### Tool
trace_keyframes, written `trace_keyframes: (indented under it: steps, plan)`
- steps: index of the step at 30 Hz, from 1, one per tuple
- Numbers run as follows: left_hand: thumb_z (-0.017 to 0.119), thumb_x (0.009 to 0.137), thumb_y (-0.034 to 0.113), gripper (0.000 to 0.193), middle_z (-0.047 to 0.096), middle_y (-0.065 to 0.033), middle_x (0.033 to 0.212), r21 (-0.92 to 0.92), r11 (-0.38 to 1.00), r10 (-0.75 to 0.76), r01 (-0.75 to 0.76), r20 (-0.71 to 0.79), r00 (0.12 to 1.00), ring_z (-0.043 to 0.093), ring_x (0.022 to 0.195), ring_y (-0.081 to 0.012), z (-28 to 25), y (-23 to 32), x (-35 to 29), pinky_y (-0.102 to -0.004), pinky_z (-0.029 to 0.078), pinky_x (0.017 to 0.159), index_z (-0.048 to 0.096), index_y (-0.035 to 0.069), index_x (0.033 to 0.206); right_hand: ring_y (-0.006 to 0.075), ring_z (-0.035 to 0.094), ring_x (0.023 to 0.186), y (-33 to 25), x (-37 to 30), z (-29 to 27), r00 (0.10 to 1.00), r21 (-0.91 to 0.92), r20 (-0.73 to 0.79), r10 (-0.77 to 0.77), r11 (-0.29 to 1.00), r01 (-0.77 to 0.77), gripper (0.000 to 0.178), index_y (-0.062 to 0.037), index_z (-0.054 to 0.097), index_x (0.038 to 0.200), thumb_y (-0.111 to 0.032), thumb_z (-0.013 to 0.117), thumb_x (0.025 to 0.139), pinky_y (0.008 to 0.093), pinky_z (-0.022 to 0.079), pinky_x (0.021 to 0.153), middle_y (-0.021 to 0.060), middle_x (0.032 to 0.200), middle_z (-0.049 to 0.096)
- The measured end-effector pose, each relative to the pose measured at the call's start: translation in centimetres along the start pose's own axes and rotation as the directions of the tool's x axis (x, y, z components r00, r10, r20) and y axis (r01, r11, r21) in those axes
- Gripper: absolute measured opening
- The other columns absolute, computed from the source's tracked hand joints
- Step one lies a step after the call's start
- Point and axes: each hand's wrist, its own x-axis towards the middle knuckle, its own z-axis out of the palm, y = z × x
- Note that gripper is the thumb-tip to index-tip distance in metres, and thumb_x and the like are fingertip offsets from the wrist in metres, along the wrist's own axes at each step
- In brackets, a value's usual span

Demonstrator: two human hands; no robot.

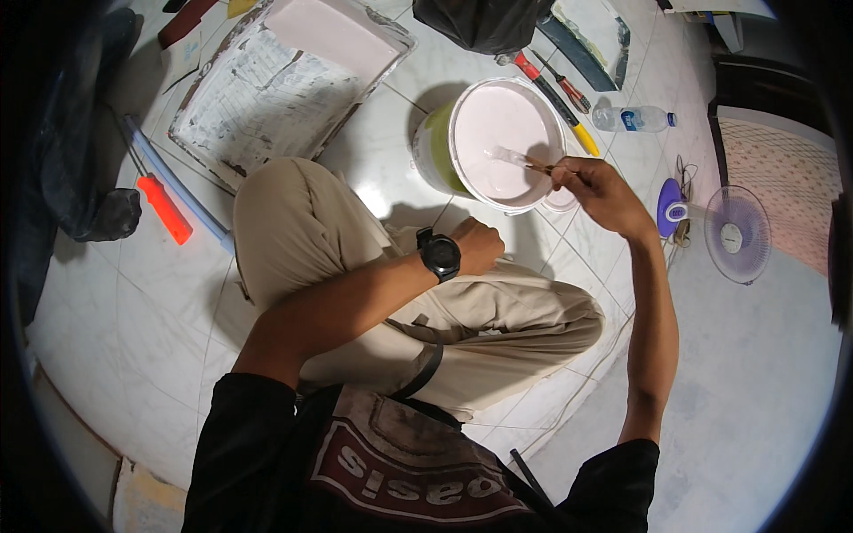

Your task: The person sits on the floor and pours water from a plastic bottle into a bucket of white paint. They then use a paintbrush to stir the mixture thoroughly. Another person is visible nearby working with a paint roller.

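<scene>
My right hand (597,188) is closed around the handle of a paintbrush (539,166). Its pale, wet bristles reach over the pale pink paint (493,124) in a round bucket (435,147); whether they touch the paint I cannot tell. White and green show on the bucket's side. My left hand (480,246) rests in a fist on my crossed legs, with a black watch (441,255) at the wrist. Nothing sticks out of that fist, and its palm side is hidden.
Left of the bucket lies a paint tray (258,111) with pink paint at its far end. Beyond are a black bag (480,22), red-and-yellow-handled tool (560,107), screwdriver (569,89) and bottle (635,119). A fan (737,233) stands right; an orange-handled tool (164,210) lies left, near another person's foot (115,215).
</scene>
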Motion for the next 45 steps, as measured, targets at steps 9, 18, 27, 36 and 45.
trace_keyframes:
  steps: [9, 18, 27, 36, 45]
  plan:
    - [0.073, 0.090, 0.028, 0.030, 0.076, -0.0232, 0.090, 0.020, 1.000, 0.006, -0.006, -0.008, 1.000, 0.076, 0.086, -0.0405, 0.2, -0.1, 0.0, -0.0503, 0.061, 0.080, 0.078, -0.001, 0.091, 0.0394, 0.074, 0.074, -4.3, 0.0, -1.5, 0.953, -0.579, -0.251, -0.169, 0.815, -0.008, 0.017, -0.0019, 0.072, 0.101, -0.017, 0.064, 0.104, 0.0476, 0.058, 0.067, 0.0236, 0.078, 0.071]
    - [0.074, 0.089, 0.030, 0.031, 0.076, -0.0233, 0.088, 0.011, 1.000, 0.012, -0.012, -0.039, 0.999, 0.076, 0.084, -0.0410, 0.3, -0.2, 0.1, -0.0511, 0.061, 0.079, 0.078, -0.001, 0.088, 0.0393, 0.075, 0.076, -2.2, 3.5, 2.7, 0.983, -0.807, -0.108, -0.148, 0.591, 0.000, 0.017, -0.0027, 0.070, 0.107, -0.016, 0.061, 0.101, 0.0481, 0.061, 0.068, 0.0210, 0.080, 0.073]
    - [0.074, 0.087, 0.028, 0.030, 0.076, -0.0249, 0.089, 0.017, 1.000, 0.000, 0.000, -0.011, 1.000, 0.076, 0.085, -0.0417, 0.1, -0.1, 0.1, -0.0511, 0.061, 0.080, 0.078, -0.002, 0.089, 0.0411, 0.070, 0.077, -3.2, 2.5, 1.7, 0.994, -0.468, 0.101, -0.038, 0.880, 0.081, 0.022, -0.0009, 0.071, 0.104, -0.020, 0.061, 0.107, 0.0490, 0.055, 0.075, 0.0218, 0.082, 0.071]
    - [0.073, 0.087, 0.026, 0.028, 0.076, -0.0248, 0.087, 0.009, 1.000, 0.000, 0.000, -0.031, 1.000, 0.076, 0.083, -0.0413, 0.4, -0.2, 0.3, -0.0503, 0.061, 0.077, 0.078, -0.002, 0.088, 0.0129, 0.056, 0.078, -0.2, 1.2, -0.8, 0.993, -0.087, 0.046, -0.108, 0.990, 0.112, 0.021, 0.0013, 0.070, 0.105, -0.017, 0.061, 0.111, 0.0335, 0.050, 0.074, 0.0075, 0.087, 0.067]
    - [0.075, 0.087, 0.028, 0.029, 0.076, -0.0241, 0.088, 0.013, 1.000, -0.003, 0.003, -0.011, 1.000, 0.076, 0.086, -0.0410, 0.4, -0.2, 0.2, -0.0501, 0.061, 0.079, 0.079, -0.001, 0.088, 0.0336, 0.074, 0.073, -2.9, 1.5, 0.6, 0.958, -0.774, -0.226, -0.174, 0.629, -0.069, 0.015, -0.0021, 0.069, 0.110, -0.013, 0.062, 0.102, 0.0432, 0.059, 0.066, 0.0186, 0.086, 0.075]
